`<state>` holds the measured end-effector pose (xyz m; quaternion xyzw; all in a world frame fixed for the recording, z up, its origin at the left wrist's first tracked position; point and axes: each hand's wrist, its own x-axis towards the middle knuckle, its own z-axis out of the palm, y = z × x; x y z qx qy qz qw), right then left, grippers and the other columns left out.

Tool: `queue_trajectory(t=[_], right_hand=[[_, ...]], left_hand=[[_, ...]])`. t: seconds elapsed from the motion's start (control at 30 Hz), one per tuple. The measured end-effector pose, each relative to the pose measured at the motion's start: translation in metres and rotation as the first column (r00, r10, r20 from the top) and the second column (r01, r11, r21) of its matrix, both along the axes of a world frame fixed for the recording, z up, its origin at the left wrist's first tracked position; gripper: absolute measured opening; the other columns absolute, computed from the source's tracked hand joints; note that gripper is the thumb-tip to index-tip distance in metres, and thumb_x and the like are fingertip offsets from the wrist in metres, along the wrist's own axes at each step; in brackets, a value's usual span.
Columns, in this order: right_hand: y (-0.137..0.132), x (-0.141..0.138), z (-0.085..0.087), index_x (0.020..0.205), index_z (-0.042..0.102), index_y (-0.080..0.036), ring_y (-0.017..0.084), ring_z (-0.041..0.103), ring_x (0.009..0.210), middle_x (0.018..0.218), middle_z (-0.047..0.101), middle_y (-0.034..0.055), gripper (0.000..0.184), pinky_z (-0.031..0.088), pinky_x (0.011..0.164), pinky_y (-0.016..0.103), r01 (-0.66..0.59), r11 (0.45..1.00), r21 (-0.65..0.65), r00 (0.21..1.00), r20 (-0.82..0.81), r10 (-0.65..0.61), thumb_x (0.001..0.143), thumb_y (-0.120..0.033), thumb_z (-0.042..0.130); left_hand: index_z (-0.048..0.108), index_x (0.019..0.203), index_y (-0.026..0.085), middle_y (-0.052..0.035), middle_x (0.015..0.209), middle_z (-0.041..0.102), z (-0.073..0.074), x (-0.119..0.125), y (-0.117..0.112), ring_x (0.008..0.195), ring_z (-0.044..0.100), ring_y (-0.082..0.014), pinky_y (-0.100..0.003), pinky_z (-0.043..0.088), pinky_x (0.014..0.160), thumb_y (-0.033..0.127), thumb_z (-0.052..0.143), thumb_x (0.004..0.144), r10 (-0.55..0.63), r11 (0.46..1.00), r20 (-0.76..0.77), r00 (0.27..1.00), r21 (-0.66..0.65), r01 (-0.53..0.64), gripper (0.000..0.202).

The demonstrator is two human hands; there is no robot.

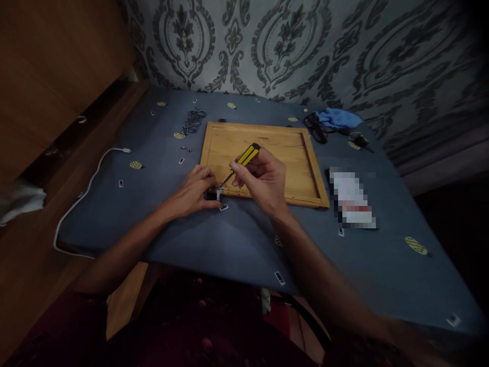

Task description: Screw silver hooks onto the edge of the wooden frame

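My right hand [265,178] is closed around a yellow and black screwdriver [248,154]. The tool slants down to the left, its tip at a small metal fitting [219,192] on the near left corner of a wooden frame-edged board [263,163]. Thumb and fingers of my left hand [196,191] grip around that fitting at the board's edge; its exact kind is too small to make out. The board lies flat on a blue patterned tablecloth [160,183], its raised rim facing up.
Several metal pieces [194,121] and small screws [186,149] lie left of the board. To the right are a pixelated phone-like object [352,198], dark glasses [316,127], a blue cloth [339,118] and keys [359,140]. A white cable [82,196] curves along the left edge.
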<state>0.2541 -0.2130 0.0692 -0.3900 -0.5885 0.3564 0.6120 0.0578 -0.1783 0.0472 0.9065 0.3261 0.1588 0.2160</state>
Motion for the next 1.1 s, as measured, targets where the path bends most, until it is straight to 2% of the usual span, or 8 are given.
queue_trajectory(t=[0.3,0.6,0.93,1.1], right_hand=[[-0.0007,-0.0022,-0.002,0.084,0.057,-0.024,0.008,0.059,0.053,0.075,0.061,-0.0052,0.042,0.059,0.052,0.024,-0.035,0.997,-0.063,0.999,-0.007,0.035,0.08,-0.057,0.082],[0.0005,-0.0011,-0.003,0.08,0.057,-0.022,0.008,0.06,0.052,0.074,0.061,-0.0057,0.043,0.057,0.051,0.023,-0.056,0.998,-0.038,0.997,-0.055,0.054,0.077,-0.053,0.087],[-0.0033,0.0023,0.0001,0.095,0.067,-0.021,0.01,0.064,0.058,0.076,0.065,-0.0041,0.035,0.054,0.057,0.026,-0.104,0.994,-0.015,0.992,0.067,0.105,0.087,-0.053,0.078],[-0.0036,0.0028,0.0016,0.086,0.065,-0.022,0.01,0.063,0.057,0.075,0.063,-0.0038,0.038,0.051,0.054,0.026,-0.082,0.996,-0.022,0.993,0.085,0.084,0.085,-0.057,0.079]], left_hand=[[0.069,0.1,0.019,-0.0067,0.111,0.06,-0.0011,-0.0002,0.0002,0.106,0.049,-0.0265,-0.04,0.044,0.095,0.055,0.078,0.085,0.002,1.0,-0.007,1.0,0.006,-0.002,0.04],[0.069,0.101,0.018,-0.0072,0.11,0.06,0.0024,0.0004,-0.0008,0.105,0.05,-0.0265,-0.039,0.042,0.095,0.055,0.079,0.084,0.004,1.0,-0.012,1.0,-0.002,-0.004,0.042],[0.07,0.101,0.016,-0.0084,0.11,0.061,0.0008,0.0005,-0.0004,0.106,0.05,-0.0274,-0.041,0.043,0.095,0.054,0.08,0.083,0.002,1.0,-0.019,1.0,0.008,-0.002,0.043],[0.069,0.101,0.019,-0.0078,0.111,0.061,0.0009,-0.0001,0.0,0.107,0.05,-0.0276,-0.042,0.044,0.095,0.057,0.077,0.085,0.003,1.0,-0.019,1.0,0.004,-0.003,0.042]])
